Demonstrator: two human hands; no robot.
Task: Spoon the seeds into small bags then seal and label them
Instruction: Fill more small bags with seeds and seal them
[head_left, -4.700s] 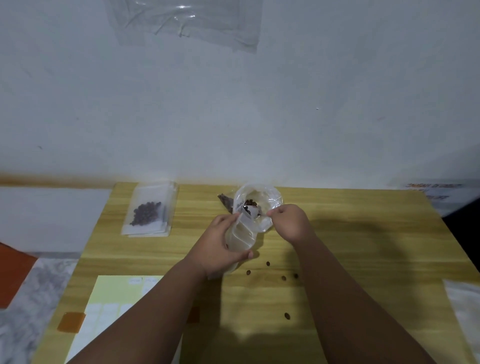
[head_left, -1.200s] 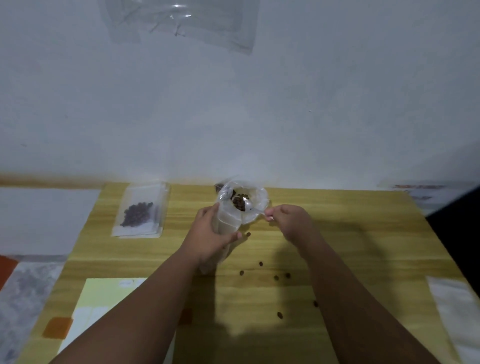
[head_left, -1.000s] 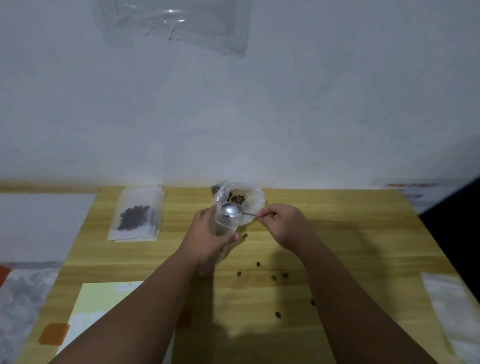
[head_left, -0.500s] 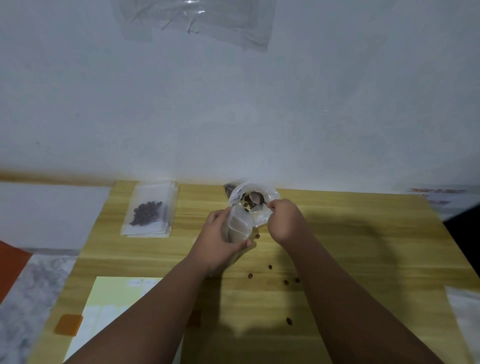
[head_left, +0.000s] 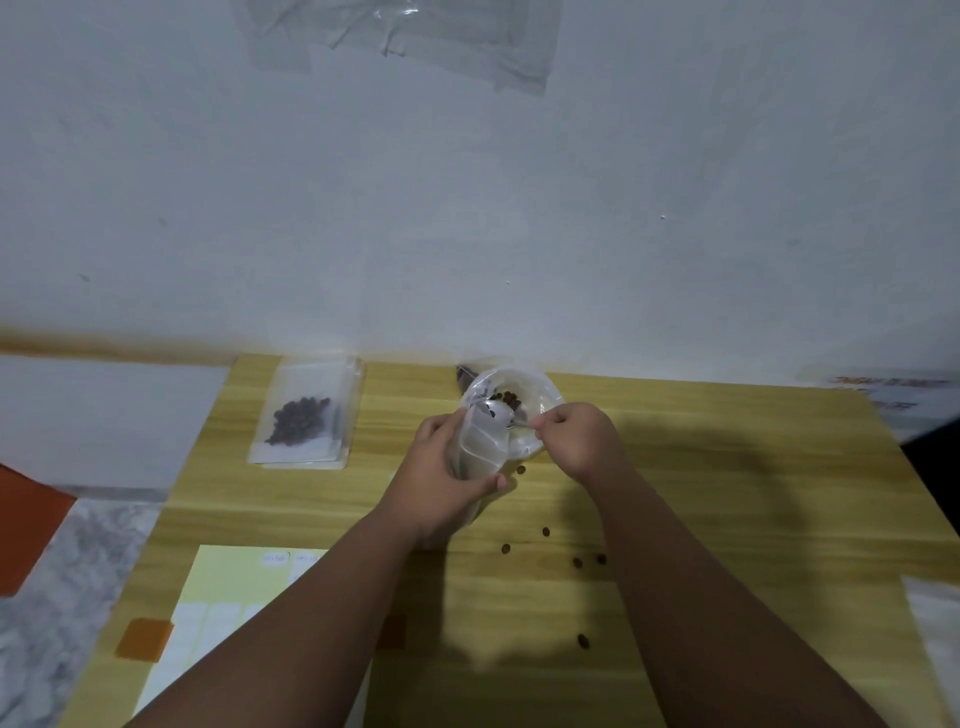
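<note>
My spoon (head_left: 497, 413) was in the bowl (head_left: 544, 399) a moment ago; now it is at the mouth of the small bag (head_left: 479, 448). My left grip (head_left: 441, 486) is clamped around this bag, my right grip (head_left: 577, 441) pinches the spoon handle. Another portion goes in, I think.

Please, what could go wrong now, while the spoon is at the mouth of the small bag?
1. Seeds may miss the small bag: its soft mouth is held open only by the left hand, and the spoon, pinched by the right hand, is right at its edge. Loose seeds already lie on the table.
2. The right forearm, close to those seeds, could sweep them off the table.
</note>
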